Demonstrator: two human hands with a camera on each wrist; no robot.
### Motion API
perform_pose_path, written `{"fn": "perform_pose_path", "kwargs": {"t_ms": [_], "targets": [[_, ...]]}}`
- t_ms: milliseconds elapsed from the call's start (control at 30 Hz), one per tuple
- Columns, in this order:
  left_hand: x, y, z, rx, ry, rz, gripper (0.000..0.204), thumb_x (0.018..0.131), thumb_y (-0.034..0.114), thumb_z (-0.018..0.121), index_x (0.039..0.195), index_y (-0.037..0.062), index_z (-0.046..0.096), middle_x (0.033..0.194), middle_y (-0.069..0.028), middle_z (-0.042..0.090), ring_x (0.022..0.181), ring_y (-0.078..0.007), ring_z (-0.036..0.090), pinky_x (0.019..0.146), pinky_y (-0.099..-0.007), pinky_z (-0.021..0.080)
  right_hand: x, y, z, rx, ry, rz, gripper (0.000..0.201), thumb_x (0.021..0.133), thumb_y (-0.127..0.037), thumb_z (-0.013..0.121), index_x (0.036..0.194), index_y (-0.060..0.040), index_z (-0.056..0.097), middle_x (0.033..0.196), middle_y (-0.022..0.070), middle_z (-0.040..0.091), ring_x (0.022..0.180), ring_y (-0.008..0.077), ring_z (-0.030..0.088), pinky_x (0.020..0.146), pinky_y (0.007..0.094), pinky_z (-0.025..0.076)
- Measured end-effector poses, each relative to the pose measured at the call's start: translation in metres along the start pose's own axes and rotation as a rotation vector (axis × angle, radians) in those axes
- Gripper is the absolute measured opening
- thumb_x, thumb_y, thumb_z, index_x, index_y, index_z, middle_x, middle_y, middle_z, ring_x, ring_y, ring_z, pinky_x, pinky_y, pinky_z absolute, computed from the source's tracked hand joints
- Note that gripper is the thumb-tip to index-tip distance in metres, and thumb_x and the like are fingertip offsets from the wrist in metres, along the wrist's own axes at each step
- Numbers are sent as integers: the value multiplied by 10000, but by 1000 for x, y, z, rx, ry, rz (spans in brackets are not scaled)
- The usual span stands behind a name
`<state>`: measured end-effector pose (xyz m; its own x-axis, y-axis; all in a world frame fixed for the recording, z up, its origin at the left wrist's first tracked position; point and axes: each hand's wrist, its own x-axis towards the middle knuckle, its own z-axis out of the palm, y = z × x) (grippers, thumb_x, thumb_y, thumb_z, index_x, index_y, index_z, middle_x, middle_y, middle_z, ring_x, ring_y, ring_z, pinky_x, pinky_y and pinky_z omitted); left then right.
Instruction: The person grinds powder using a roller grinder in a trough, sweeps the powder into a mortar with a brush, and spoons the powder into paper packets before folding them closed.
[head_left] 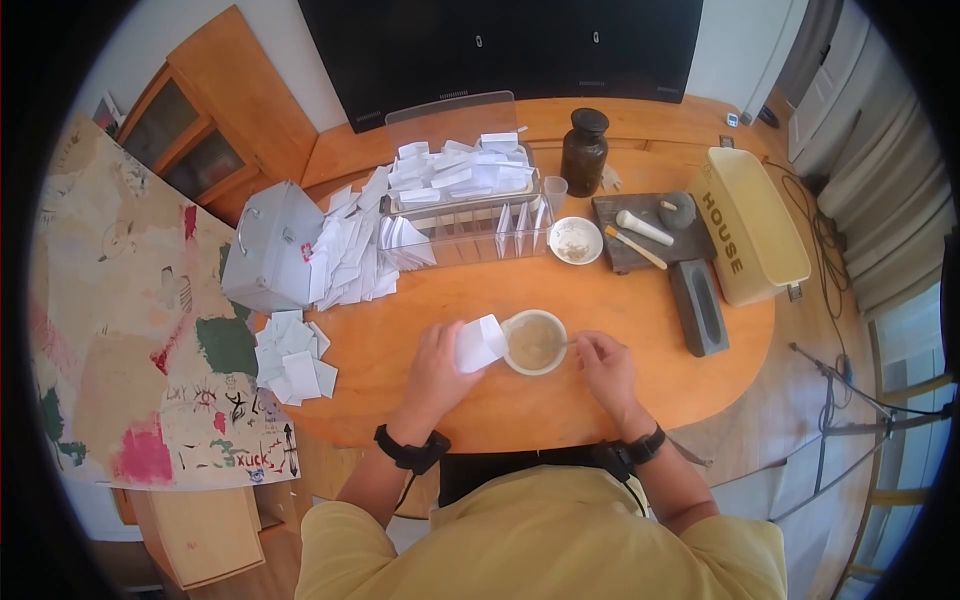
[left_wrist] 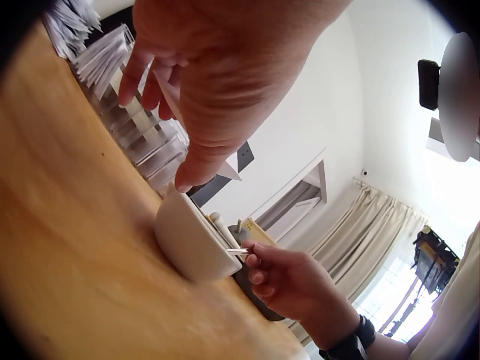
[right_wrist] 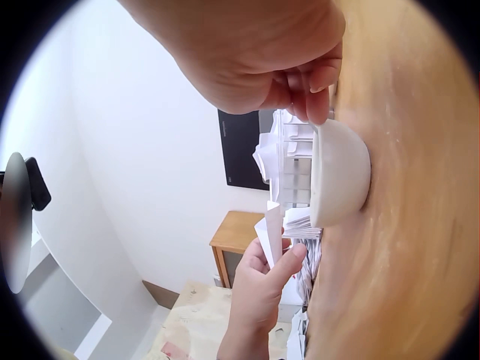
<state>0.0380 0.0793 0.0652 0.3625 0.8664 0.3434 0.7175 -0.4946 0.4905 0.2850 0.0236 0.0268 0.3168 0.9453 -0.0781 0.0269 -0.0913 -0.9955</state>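
A white bowl [head_left: 534, 372] of tan powder [head_left: 530, 343] stands on the table in front of the person. My left hand [head_left: 437, 362] grips a folded white paper packet [head_left: 482, 345] at the bowl's left rim. The packet's open end faces the bowl. From the right, my right hand [head_left: 607, 370] pinches the thin handle of a small spoon [head_left: 570, 344] between thumb and fingertips, over the bowl's rim. The spoon's far end reaches into the powder. In the left wrist view the bowl [left_wrist: 191, 240] stands upright between both hands.
Behind the bowl, a clear divided box [head_left: 460, 235] holds many paper packets. Loose packets [head_left: 350, 245] lie beside a metal case [head_left: 270, 250]. To the right are a small dish [head_left: 575, 255], dark jar [head_left: 585, 155], pestle [head_left: 645, 228], brush [head_left: 640, 251], stone trough [head_left: 698, 310] and yellow bin [head_left: 755, 235].
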Motion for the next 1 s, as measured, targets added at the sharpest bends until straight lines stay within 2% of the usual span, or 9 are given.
{"fn": "perform_pose_path", "kwargs": {"t_ms": [167, 300, 567, 867, 1000], "targets": [[-1, 0, 4, -9, -6, 15, 604, 630, 152, 823, 1137, 15, 525, 1034, -159, 562, 974, -355, 538, 827, -420, 468, 5, 10, -2, 200, 3, 115, 165, 946, -84, 542, 967, 31, 658, 758, 41, 644, 563, 68, 537, 529, 207, 461], [-1, 0, 9, -29, -23, 20, 602, 629, 147, 819, 1138, 15, 526, 1034, -157, 563, 975, -353, 536, 822, -421, 468, 6, 7, -7, 254, 17, 139, 160, 944, -95, 553, 965, 22, 659, 756, 41, 643, 552, 78, 545, 521, 201, 451], [2, 8, 13, -41, -14, 36, 597, 637, 165, 828, 1132, 16, 529, 1023, -157, 568, 963, -355, 544, 815, -421, 472, 7, -38, -4, 327, 0, 130, 146, 939, -109, 573, 966, 3, 663, 754, 31, 642, 561, 79, 556, 512, 191, 418], [2, 15, 16, -129, -13, 20, 605, 632, 181, 846, 1124, 21, 531, 1028, -156, 568, 967, -347, 552, 812, -410, 474, 2, -36, 32, 204, -131, 3, 142, 940, -69, 566, 1001, 11, 667, 790, 29, 647, 616, 67, 551, 583, 203, 460], [1, 15, 18, -159, -7, -7, 610, 629, 186, 851, 1125, 30, 532, 1034, -153, 568, 969, -344, 554, 813, -409, 475, -5, -42, 33, -33, -220, -286, 123, 916, -46, 590, 994, -10, 678, 793, 59, 650, 621, 116, 561, 586, 228, 459]]}}
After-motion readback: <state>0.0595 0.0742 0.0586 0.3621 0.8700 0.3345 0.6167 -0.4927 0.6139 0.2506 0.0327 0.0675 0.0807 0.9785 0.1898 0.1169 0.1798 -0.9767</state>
